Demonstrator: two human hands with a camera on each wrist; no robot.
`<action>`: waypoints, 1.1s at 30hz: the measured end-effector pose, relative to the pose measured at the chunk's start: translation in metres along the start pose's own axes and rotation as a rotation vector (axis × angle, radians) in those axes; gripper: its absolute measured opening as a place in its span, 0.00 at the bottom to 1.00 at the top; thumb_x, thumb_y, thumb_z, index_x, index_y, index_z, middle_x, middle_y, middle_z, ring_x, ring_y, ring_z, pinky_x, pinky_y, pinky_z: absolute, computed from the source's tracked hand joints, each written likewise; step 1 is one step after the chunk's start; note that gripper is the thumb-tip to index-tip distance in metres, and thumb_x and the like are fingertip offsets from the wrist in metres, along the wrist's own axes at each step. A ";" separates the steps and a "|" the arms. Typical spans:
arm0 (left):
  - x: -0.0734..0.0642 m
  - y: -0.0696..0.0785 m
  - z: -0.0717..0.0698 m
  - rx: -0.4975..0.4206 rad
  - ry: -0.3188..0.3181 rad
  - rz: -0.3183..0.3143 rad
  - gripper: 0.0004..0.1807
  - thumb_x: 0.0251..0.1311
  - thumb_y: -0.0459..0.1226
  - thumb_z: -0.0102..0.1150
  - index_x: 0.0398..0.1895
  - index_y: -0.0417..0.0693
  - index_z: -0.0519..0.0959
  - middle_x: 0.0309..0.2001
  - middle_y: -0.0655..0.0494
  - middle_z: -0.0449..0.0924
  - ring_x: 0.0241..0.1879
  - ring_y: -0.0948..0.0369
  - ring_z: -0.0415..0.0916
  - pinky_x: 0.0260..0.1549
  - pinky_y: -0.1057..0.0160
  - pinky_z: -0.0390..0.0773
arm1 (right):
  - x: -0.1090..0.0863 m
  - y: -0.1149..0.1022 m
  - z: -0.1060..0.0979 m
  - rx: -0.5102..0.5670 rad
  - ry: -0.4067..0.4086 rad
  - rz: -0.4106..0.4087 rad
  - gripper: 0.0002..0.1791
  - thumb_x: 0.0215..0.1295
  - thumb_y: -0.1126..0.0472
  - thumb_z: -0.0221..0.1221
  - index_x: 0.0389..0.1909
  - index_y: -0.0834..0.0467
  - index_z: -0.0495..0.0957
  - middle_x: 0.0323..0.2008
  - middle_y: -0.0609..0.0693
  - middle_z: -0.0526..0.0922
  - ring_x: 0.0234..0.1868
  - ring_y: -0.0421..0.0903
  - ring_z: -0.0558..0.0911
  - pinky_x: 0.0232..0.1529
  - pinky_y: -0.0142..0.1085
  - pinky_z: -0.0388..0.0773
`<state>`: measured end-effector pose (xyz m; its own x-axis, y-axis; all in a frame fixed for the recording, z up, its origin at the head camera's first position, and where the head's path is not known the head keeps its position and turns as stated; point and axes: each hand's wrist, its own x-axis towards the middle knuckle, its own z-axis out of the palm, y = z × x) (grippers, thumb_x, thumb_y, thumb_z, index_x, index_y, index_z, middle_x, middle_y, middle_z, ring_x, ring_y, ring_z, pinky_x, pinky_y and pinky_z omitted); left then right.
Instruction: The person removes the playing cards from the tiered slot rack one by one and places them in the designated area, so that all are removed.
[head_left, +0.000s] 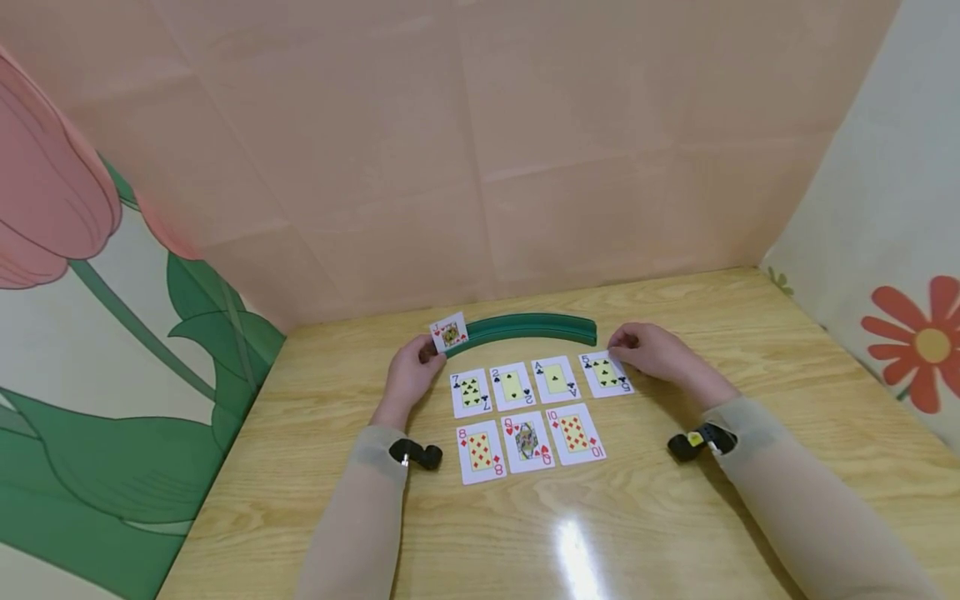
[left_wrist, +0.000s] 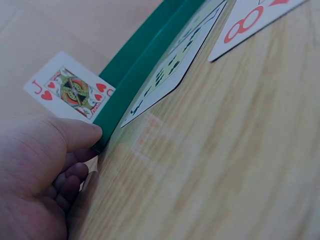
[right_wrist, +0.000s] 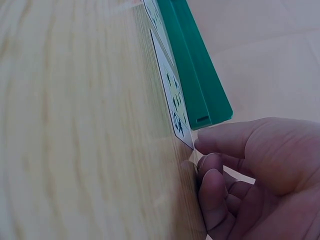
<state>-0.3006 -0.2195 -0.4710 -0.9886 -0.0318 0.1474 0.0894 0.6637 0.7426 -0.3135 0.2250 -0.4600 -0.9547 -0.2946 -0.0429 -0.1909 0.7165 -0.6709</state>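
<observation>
At the left end of a curved green card holder (head_left: pixel 532 323), my left hand (head_left: pixel 408 375) pinches the lower left corner of a jack of hearts (head_left: pixel 450 332). The jack leans in the slot, tilted, and the thumb touches the end of the holder in the left wrist view. My right hand (head_left: pixel 660 354) pinches the upper right corner of a five of clubs (head_left: pixel 606 374), which lies face up just past the holder's right end. The right wrist view shows the thumb beside that corner and the other fingers curled below it.
Left of the five lie a seven of clubs (head_left: pixel 471 392), a two of spades (head_left: pixel 512 386) and an ace of clubs (head_left: pixel 556 379). Nearer me are an eight of diamonds (head_left: pixel 481 452), a queen of hearts (head_left: pixel 528 441) and a ten of diamonds (head_left: pixel 575 433). Walls border the wooden table (head_left: pixel 510 533).
</observation>
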 end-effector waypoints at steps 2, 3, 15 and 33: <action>0.000 0.000 0.000 0.002 0.003 0.001 0.20 0.79 0.37 0.67 0.69 0.45 0.82 0.55 0.49 0.85 0.53 0.51 0.79 0.57 0.47 0.79 | -0.001 0.000 0.000 0.002 -0.003 0.003 0.12 0.84 0.57 0.61 0.56 0.60 0.84 0.46 0.56 0.83 0.44 0.52 0.79 0.43 0.44 0.77; -0.001 0.000 0.000 0.000 0.004 0.002 0.20 0.78 0.37 0.67 0.69 0.45 0.82 0.55 0.48 0.85 0.53 0.51 0.79 0.57 0.47 0.79 | -0.001 0.000 0.000 0.004 -0.004 0.005 0.12 0.84 0.57 0.61 0.56 0.60 0.84 0.46 0.56 0.83 0.44 0.52 0.79 0.43 0.44 0.76; -0.002 0.000 0.001 -0.023 0.008 -0.002 0.20 0.78 0.37 0.67 0.69 0.44 0.82 0.55 0.48 0.85 0.53 0.50 0.79 0.57 0.47 0.79 | 0.000 -0.001 0.001 0.004 0.005 -0.003 0.11 0.84 0.58 0.60 0.56 0.60 0.84 0.45 0.56 0.82 0.42 0.51 0.79 0.42 0.43 0.76; 0.000 0.000 0.001 -0.011 0.004 -0.007 0.20 0.78 0.38 0.67 0.69 0.46 0.82 0.55 0.49 0.85 0.53 0.51 0.79 0.57 0.48 0.80 | 0.000 -0.010 -0.002 0.098 0.145 0.019 0.22 0.87 0.52 0.58 0.70 0.60 0.75 0.51 0.61 0.80 0.41 0.54 0.81 0.39 0.42 0.79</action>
<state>-0.3003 -0.2188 -0.4710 -0.9886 -0.0397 0.1450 0.0838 0.6549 0.7511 -0.3119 0.2196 -0.4515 -0.9821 -0.1823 0.0465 -0.1565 0.6541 -0.7401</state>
